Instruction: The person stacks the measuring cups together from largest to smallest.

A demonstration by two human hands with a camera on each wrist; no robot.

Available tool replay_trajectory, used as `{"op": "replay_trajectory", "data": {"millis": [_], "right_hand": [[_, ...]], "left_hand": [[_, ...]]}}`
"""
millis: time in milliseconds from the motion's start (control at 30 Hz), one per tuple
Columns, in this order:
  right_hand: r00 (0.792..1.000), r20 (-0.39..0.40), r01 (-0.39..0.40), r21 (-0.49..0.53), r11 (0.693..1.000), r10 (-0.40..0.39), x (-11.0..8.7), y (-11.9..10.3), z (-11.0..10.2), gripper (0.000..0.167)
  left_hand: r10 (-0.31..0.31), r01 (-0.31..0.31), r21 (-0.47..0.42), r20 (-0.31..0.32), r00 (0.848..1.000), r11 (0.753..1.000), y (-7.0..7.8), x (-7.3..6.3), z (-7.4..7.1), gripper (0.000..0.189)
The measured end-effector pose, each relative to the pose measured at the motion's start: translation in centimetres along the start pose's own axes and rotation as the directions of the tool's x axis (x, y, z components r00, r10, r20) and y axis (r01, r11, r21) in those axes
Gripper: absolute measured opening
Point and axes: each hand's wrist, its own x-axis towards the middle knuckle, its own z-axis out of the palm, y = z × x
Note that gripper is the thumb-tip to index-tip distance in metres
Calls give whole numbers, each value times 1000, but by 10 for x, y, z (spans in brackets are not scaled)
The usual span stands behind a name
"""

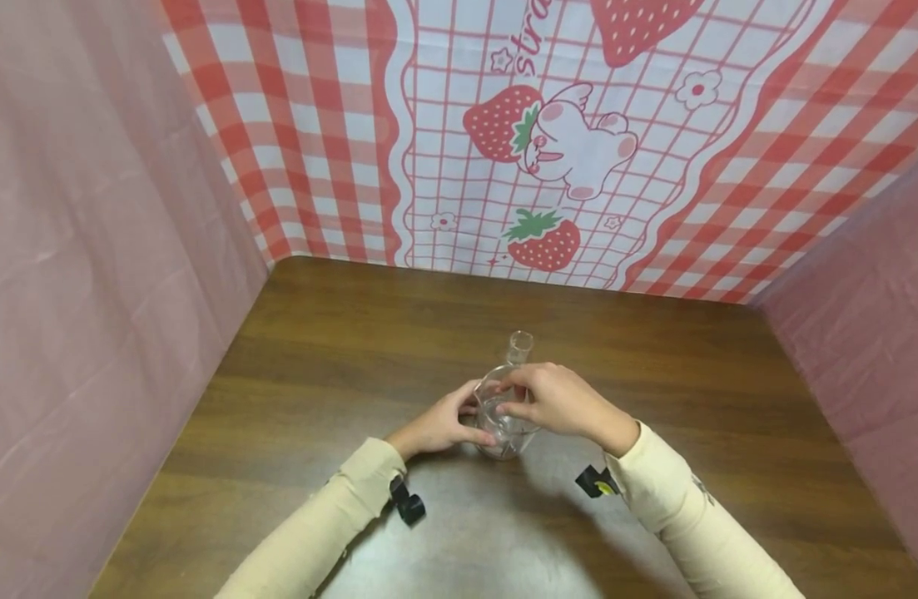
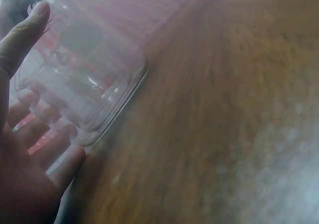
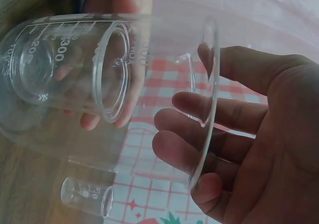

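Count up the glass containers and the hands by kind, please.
Glass containers: 3 (large beaker, smaller beaker inside it, small clear vessel outside)
Hands: 2 (left hand, right hand)
Total: 5

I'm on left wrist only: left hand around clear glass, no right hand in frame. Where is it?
Observer: Head view has it: the right hand is reaching into the mouth of the large beaker.
Operator: Anything inside that? All I get is hazy glass.
Observer: Yes, the right wrist view shows a smaller beaker nested in it.
Operator: Other glassware out?
Observer: One piece: in the head view, a small glass vessel stands on the table, beyond the large beaker.
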Motion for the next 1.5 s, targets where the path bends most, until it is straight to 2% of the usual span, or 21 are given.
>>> {"op": "replay_trajectory", "data": {"millis": [233, 433, 1000, 1300, 1500], "right_hand": [[1000, -7, -30, 3, 1000, 30, 0, 1, 3, 26], [999, -27, -17, -1, 1000, 17, 1, 4, 4, 26], [1000, -20, -11, -12, 1000, 10, 2, 3, 3, 25], [1000, -9, -8, 27, 1000, 9, 1, 3, -2, 24], [1000, -9, -9, 30, 1000, 9, 1, 2, -8, 23]], "left_hand": [[-11, 11, 7, -8, 1000, 1000, -2, 0, 1, 86], [-16, 16, 14, -17, 1000, 1000, -3, 2, 1, 88], [-6, 6, 5, -14, 1000, 1000, -2, 2, 0, 86], [-13, 13, 12, -14, 1000, 1000, -1, 2, -1, 84], [6, -6, 13, 0, 1000, 1000, 1, 2, -2, 83]]}}
